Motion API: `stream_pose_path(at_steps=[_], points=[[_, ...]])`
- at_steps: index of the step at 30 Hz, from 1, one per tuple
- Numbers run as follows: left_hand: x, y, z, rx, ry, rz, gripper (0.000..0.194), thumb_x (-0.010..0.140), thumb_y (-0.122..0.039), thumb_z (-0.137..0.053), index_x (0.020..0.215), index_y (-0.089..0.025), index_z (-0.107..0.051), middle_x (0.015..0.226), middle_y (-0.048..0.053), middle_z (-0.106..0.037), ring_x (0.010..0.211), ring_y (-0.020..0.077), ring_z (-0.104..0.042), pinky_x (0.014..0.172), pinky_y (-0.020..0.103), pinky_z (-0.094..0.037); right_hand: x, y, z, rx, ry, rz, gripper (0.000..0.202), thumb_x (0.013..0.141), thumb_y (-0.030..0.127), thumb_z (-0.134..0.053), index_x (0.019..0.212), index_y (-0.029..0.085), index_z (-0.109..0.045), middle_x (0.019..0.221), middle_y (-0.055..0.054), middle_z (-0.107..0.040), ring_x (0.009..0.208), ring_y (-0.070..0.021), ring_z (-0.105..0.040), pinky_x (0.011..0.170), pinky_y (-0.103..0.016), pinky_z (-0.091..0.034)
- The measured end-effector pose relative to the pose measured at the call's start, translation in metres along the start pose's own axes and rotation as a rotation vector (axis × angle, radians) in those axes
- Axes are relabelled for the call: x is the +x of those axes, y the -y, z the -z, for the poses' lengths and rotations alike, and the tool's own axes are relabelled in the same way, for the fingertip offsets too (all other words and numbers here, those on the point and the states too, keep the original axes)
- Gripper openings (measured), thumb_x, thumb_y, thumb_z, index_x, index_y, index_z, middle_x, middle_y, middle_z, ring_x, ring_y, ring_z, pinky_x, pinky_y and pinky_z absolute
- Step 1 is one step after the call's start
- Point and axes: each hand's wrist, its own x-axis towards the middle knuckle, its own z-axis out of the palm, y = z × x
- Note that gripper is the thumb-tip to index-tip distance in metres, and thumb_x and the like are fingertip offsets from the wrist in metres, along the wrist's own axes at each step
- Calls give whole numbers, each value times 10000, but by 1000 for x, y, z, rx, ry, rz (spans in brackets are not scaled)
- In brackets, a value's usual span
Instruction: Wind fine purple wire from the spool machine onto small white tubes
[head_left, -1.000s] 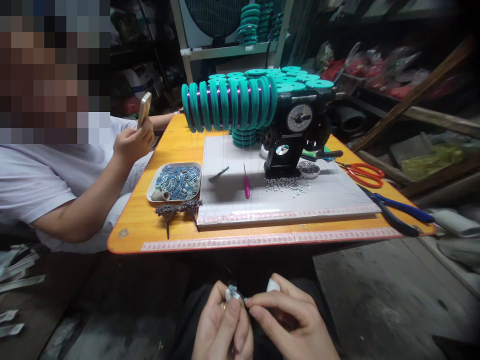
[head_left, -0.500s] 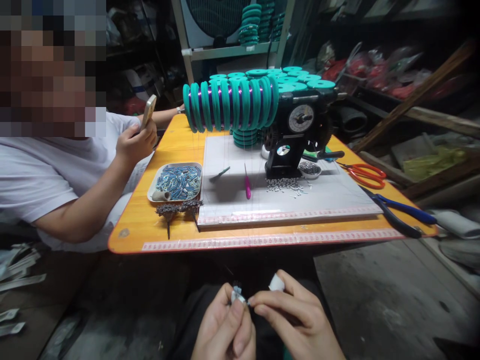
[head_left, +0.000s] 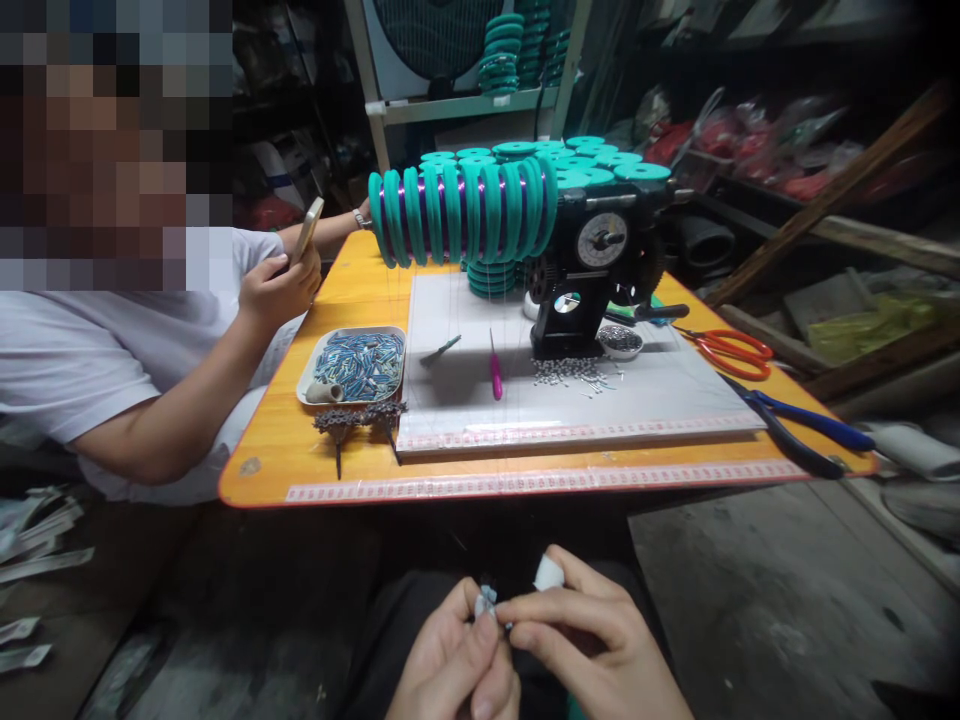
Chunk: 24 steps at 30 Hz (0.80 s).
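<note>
Low in the view, over my dark-clothed lap, my left hand [head_left: 457,655] pinches a small pale blue-grey piece [head_left: 486,600] with a dark tip between thumb and forefinger. My right hand [head_left: 600,635] comes in from the right, its thumb and a fingertip closed against the near side of that piece. Whatever lies in this right-hand pinch is too small to make out. A white wrap [head_left: 549,572] covers the tip of one raised right finger. Both hands stay in front of the orange table [head_left: 262,440], below its near edge.
On the table stand a black winding machine [head_left: 570,310] with green spools [head_left: 461,215], a tray of small blue tubes [head_left: 360,365], a pink-handled awl [head_left: 496,380], orange scissors [head_left: 731,352] and blue-handled pliers [head_left: 817,420]. At left, a person [head_left: 150,400] holds a phone [head_left: 308,230].
My left hand and the small piece have shifted slightly right and down. The right fingers remain against the piece. The other person's phone hand has moved a little to the right.
</note>
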Motion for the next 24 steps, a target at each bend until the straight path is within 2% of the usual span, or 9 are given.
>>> stream_pose_path(at_steps=[6,12,16,19,21,24], points=[[2,6,5,-31,50,-44,295,882,-435,-585,829,-212,-399,432,-129,-321,340,2,-219,375,117,-216,-3,-5,-4,54,-61,15,150,856,308,-673,857,283,-821,680,-30,-596,560,-126,-573,483,-198,-446],[3,11,8,-10,15,-48,328,866,-471,-595,827,-218,-390,420,-133,-319,338,4,-228,372,116,-209,-3,-2,-2,-64,-29,82,151,857,247,-664,841,208,-809,664,-36,-600,541,-112,-576,464,-182,-435],[-2,7,2,136,-167,-112,431,816,-565,-613,785,-220,-357,420,-136,-336,336,-6,-255,378,111,-204,-5,0,-5,-188,8,87,167,837,175,-612,750,174,-754,616,-14,-542,496,-99,-517,444,-188,-391],[-6,1,-2,200,-330,-171,501,768,-617,-635,749,-218,-332,437,-141,-326,352,-22,-199,382,104,-184,-11,0,-11,-216,41,34,178,791,146,-575,656,167,-690,636,3,-470,495,-85,-491,416,-173,-348],[-7,-1,-4,206,-378,-190,525,743,-635,-649,741,-217,-331,437,-143,-316,361,-24,-178,385,104,-174,-15,-1,-14,-204,11,-27,186,785,170,-562,628,167,-661,658,9,-436,492,-75,-466,408,-169,-326],[-8,0,-7,199,-391,-189,535,724,-645,-660,740,-220,-335,431,-142,-301,364,-19,-170,387,108,-171,-21,-5,-16,-174,-5,-99,198,796,207,-561,622,164,-644,702,2,-432,499,-68,-435,406,-168,-308]])
